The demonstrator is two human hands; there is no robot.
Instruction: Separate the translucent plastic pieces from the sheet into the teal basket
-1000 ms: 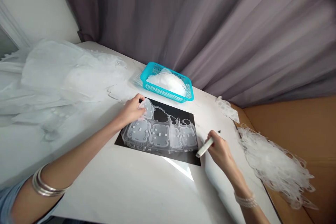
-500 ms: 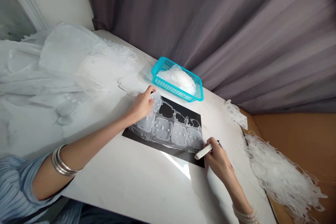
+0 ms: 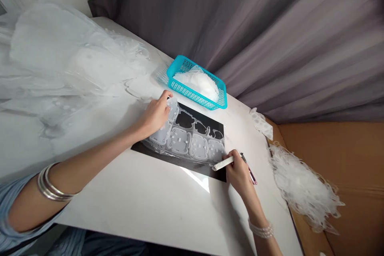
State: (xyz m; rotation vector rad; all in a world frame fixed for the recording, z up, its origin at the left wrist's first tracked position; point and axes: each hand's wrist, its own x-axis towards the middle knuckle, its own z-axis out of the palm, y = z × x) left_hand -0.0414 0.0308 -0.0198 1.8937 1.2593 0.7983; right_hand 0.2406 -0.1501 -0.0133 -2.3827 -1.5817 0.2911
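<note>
A translucent moulded sheet (image 3: 187,141) with several square pads lies on a black mat (image 3: 168,158) in the middle of the white table (image 3: 144,204). My left hand (image 3: 156,114) rests on the sheet's far left corner, fingers curled and pinching one pad there. My right hand (image 3: 238,172) is closed round a white pen-like tool (image 3: 222,163) whose tip touches the sheet's near right corner. A thin dark tool with a pink part (image 3: 250,173) lies just right of that hand.
A turquoise basket (image 3: 195,92) with white pieces stands behind the mat. A big heap of translucent sheets (image 3: 69,64) fills the left of the table. White trimmings (image 3: 300,188) lie on the right, beside a small stack (image 3: 262,122). Grey curtain behind.
My right hand has moved left with the white tool, from beside the mat onto the sheet's right corner. My left hand keeps its hold at the sheet's far left corner.
</note>
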